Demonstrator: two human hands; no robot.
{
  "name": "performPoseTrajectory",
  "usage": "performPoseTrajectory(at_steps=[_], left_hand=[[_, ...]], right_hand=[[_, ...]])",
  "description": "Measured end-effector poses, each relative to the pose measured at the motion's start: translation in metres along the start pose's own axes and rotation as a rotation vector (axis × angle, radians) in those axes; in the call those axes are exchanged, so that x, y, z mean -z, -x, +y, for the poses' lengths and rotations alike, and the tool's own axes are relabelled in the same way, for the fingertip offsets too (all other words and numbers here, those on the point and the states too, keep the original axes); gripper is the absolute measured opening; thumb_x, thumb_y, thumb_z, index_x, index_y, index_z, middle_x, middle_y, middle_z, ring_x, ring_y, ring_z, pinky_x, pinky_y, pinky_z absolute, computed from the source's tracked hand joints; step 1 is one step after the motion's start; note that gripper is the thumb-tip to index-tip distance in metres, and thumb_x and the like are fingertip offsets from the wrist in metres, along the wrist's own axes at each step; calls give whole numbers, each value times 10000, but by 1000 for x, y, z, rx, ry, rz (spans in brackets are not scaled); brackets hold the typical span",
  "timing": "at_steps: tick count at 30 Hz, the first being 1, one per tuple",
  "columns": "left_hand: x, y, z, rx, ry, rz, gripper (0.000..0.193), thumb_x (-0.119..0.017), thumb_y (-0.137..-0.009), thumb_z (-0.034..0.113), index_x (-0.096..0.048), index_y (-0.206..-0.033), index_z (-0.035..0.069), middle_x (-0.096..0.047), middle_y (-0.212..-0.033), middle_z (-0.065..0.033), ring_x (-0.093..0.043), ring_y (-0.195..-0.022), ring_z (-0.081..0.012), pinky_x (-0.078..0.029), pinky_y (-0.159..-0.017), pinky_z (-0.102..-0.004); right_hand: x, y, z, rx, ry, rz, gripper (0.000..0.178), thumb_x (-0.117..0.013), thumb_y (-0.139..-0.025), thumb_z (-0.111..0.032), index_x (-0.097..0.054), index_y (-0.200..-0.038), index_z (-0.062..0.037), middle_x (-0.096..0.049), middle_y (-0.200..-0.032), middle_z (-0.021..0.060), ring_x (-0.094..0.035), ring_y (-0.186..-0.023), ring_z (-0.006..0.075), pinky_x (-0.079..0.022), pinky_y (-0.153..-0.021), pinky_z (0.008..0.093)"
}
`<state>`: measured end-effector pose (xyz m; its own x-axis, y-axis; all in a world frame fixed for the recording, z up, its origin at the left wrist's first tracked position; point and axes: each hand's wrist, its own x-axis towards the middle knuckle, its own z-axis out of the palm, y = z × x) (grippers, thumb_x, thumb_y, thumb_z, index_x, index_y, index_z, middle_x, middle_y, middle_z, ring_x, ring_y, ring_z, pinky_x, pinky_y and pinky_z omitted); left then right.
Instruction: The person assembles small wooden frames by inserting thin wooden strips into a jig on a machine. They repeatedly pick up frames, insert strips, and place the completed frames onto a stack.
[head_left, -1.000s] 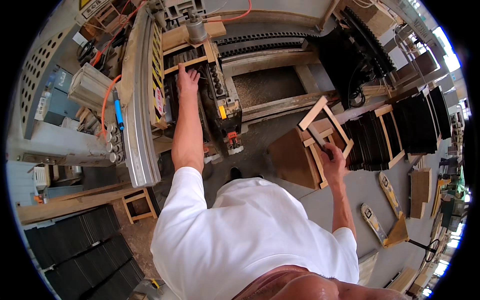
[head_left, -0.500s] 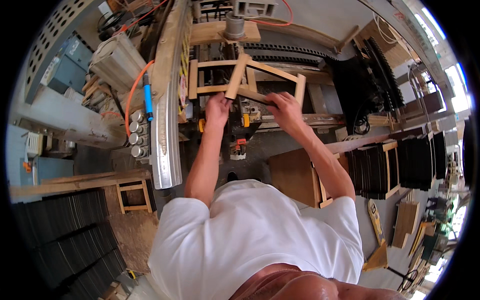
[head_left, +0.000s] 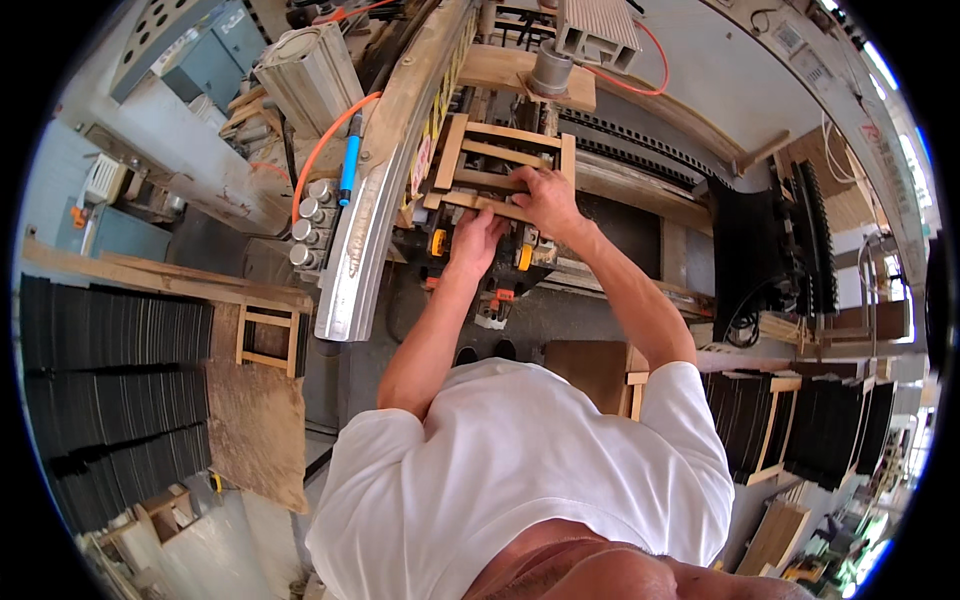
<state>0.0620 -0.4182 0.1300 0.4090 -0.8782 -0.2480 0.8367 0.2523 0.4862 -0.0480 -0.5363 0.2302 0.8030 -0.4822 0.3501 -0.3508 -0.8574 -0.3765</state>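
Observation:
Light wooden frames (head_left: 452, 150) lie in the bed of a machine in front of me, with several slats running across. They seem to overlap, and I cannot tell how many there are. My left hand (head_left: 477, 240) is at the near side, its fingertips closed on the front rail (head_left: 478, 203) from below. From the right, my right hand (head_left: 548, 203) reaches over the same rail, fingers bent and gripping its right part. Some fingertips are hidden behind the wood. Just beyond the frames, a metal press cylinder (head_left: 550, 70) stands over a wooden crossboard (head_left: 490, 70).
A metal beam (head_left: 352, 285) with a blue tube (head_left: 350, 170) and orange hose runs along the left. Yellow rollers (head_left: 525, 257) sit below the frames. Black cable chain (head_left: 818, 235) is at right. Dark stacks of frames stand left (head_left: 115, 320) and right (head_left: 735, 425).
A tilted frame held over the machine has come down and lies flush with the wood in the bed. My hands have drawn closer together. The view has shifted.

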Motion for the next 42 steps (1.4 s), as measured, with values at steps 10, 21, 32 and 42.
performPoseTrajectory(at_steps=[10, 21, 32, 42], left_hand=[[4, 165, -4, 15, -132, 135, 339, -462, -976, 49, -465, -1314, 69, -517, -1339, -82, -502, -1252, -268, -444, -1026, -421], [19, 226, -5, -49, -84, 214, 358, -543, -943, 52, -495, -1297, 65, -583, -1264, -91, -535, -1222, -273, -445, -1028, -427], [44, 248, -5, -9, -85, 305, 338, -563, -929, 51, -529, -1266, 43, -596, -1247, -105, -536, -1216, -270, -440, -1044, -444], [79, 276, 25, -177, -153, 427, 342, -588, -918, 54, -536, -1256, 64, -587, -1261, -63, -544, -1199, -233, -454, -1034, -395]], right_hand=[[-41, -84, 60, 5, -70, 17, 282, -637, -719, -59, -563, -991, -65, -657, -866, 161, -595, -926, 361, -434, -809, 467], [-54, -116, 80, -52, -182, -12, 239, -605, -692, -30, -611, -930, -43, -660, -837, 198, -627, -864, 391, -490, -767, 475], [-47, -123, 89, -113, -259, -139, 203, -637, -706, -94, -679, -905, -102, -683, -899, 155, -638, -907, 361, -508, -773, 450], [-42, -111, 86, 200, 79, -138, 315, -592, -779, -62, -530, -1087, -40, -679, -901, 170, -642, -910, 341, -443, -845, 454]])
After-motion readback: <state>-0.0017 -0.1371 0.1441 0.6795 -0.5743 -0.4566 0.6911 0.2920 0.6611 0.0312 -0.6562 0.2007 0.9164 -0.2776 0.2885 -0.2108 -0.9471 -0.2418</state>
